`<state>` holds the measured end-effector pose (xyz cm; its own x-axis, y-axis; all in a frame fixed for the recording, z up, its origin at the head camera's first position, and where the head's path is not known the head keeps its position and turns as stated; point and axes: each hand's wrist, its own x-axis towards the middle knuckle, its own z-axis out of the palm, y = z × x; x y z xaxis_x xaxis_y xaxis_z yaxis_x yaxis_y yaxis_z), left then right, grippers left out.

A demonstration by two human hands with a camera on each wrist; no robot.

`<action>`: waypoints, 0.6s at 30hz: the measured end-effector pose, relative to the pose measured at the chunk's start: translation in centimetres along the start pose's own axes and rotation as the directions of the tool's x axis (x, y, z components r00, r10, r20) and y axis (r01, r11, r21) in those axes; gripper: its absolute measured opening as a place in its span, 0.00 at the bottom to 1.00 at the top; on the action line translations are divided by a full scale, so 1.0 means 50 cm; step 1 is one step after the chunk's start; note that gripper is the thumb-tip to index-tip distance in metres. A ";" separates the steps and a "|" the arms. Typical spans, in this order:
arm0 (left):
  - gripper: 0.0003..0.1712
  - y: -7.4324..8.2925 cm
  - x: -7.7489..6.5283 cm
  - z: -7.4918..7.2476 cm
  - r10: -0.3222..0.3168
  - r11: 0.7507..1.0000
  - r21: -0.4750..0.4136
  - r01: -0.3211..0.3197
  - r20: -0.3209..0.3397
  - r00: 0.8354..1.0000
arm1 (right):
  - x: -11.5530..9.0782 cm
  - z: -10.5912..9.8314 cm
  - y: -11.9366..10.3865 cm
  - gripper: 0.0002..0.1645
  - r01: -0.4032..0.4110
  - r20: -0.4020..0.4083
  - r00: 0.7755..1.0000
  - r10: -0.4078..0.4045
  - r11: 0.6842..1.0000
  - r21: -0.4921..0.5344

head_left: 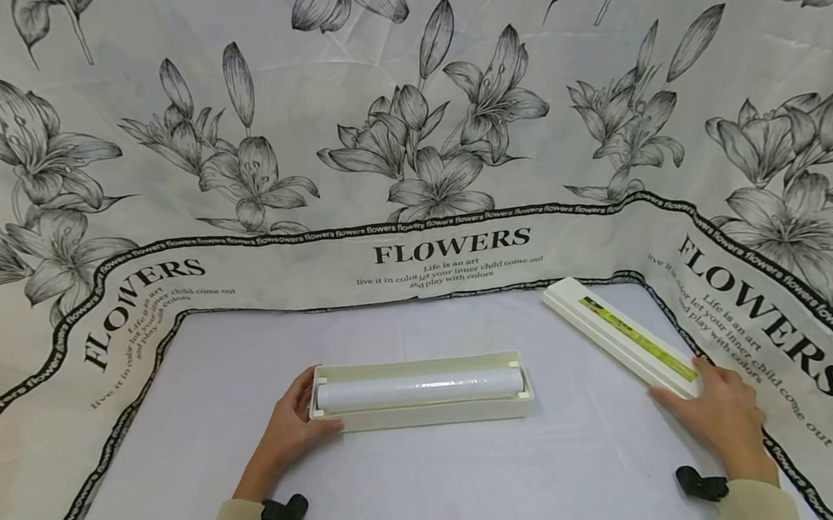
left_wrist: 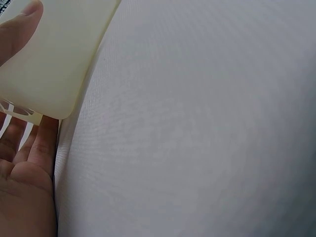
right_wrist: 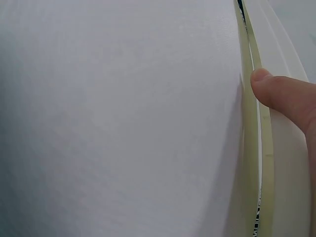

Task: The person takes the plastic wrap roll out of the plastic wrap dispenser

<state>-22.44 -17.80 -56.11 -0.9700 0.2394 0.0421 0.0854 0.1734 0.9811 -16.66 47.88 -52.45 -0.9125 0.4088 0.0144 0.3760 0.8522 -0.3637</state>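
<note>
A white, faintly woven surface [head_left: 439,492] fills the lower part of the head view, and a pale cloth [head_left: 454,260] printed with grey lilies and the word FLOWERS surrounds it on the left, far and right sides, its two black borders running all the way around. The box [head_left: 431,416] sits near the middle of the surface, well apart from the left and right borders, with white space in front of it, behind it and across to the lid [head_left: 604,330]. The lid lies slantwise to the right, its far end at the far border and its near end close to the right one; whether it rests on the surface or is slightly raised, I cannot tell. The box is long, cream and open-topped with rounded corners, and a glossy white roll [head_left: 421,389] lies lengthwise in it. The lid is white, with a yellow-green label [head_left: 638,337] along it. The left hand [head_left: 292,418] grips the box's left end, parted just to its width, thumb in front and fingers behind. The right hand [head_left: 725,410] spans the lid's near end, holding it with the thumb on the nearer edge and the fingers over the other side.
</note>
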 end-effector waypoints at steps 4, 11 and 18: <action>0.61 -0.001 -0.001 0.000 -0.002 1.000 0.003 0.002 -0.001 1.000 | 0.000 0.001 0.000 0.72 -0.036 0.009 0.999 0.036 0.999 -0.010; 0.61 0.000 -0.001 -0.002 0.008 1.000 0.006 -0.008 0.000 1.000 | -0.007 0.000 0.002 0.72 -0.030 -0.004 1.000 0.030 1.000 0.001; 0.62 0.004 0.000 0.000 0.004 1.000 0.003 -0.004 0.004 1.000 | -0.014 0.001 0.006 0.72 -0.021 -0.017 1.000 0.021 1.000 0.008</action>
<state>-22.44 -17.78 -55.92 -0.9689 0.2434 0.0449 0.0896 0.1756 0.9804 -15.94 47.82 -52.62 -0.9016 0.4319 0.0228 0.3934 0.8409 -0.3717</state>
